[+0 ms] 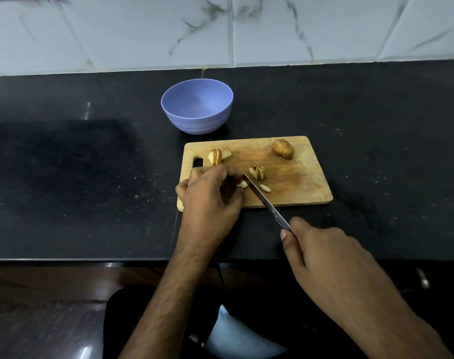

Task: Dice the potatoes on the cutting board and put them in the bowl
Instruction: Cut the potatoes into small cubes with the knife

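Observation:
A wooden cutting board (298, 182) lies on the black counter. On its front left, my left hand (210, 198) pinches a small potato piece (242, 184). My right hand (332, 257) grips the handle of a knife (264, 200), whose blade tip rests against that piece. A sliced potato chunk (258, 172) and a loose sliver (265, 188) lie just right of the blade. More cut pieces (218, 156) sit near the board's handle slot. One whole potato (283, 149) lies at the back right corner. The lilac bowl (197, 106) stands empty behind the board.
The black counter (91, 164) spreads wide on both sides of the board, with a white marble-tiled wall (246, 32) behind it. Its front edge runs just below my wrists.

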Available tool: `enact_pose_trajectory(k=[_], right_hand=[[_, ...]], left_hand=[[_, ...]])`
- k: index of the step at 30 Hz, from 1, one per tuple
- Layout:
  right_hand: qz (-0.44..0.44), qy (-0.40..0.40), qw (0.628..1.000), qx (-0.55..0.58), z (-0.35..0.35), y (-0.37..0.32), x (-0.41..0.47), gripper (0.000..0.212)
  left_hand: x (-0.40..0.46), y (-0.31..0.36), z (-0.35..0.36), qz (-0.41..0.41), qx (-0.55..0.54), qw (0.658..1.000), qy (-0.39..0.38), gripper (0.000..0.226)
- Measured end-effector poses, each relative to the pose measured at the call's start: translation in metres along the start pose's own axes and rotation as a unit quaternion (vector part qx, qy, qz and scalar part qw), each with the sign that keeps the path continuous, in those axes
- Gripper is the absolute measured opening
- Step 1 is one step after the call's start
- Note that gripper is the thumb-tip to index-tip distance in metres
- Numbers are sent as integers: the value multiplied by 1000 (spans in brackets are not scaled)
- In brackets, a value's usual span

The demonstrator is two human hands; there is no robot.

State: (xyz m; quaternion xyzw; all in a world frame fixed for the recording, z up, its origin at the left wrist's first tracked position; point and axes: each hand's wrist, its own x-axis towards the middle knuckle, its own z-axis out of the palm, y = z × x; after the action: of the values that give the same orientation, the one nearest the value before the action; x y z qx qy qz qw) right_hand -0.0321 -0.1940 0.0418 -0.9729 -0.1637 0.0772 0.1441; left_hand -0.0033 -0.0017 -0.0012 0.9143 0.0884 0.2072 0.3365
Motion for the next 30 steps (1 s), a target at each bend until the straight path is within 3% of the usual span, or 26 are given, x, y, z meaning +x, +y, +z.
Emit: enact_pose_trajectory(k=[9,19,30], right_hand=[[-14,-10,1000,-22,-2,-2,0,23],[-18,-75,997,7,-10,1,10,27],[2,-41,999,-10,-16,9,-15,29]], left_hand=[[0,0,-2,-20,-16,1000,15,18],[1,1,-1,-21,-19,999,25,12],[-1,5,-1,-3,-23,1000,12,29]])
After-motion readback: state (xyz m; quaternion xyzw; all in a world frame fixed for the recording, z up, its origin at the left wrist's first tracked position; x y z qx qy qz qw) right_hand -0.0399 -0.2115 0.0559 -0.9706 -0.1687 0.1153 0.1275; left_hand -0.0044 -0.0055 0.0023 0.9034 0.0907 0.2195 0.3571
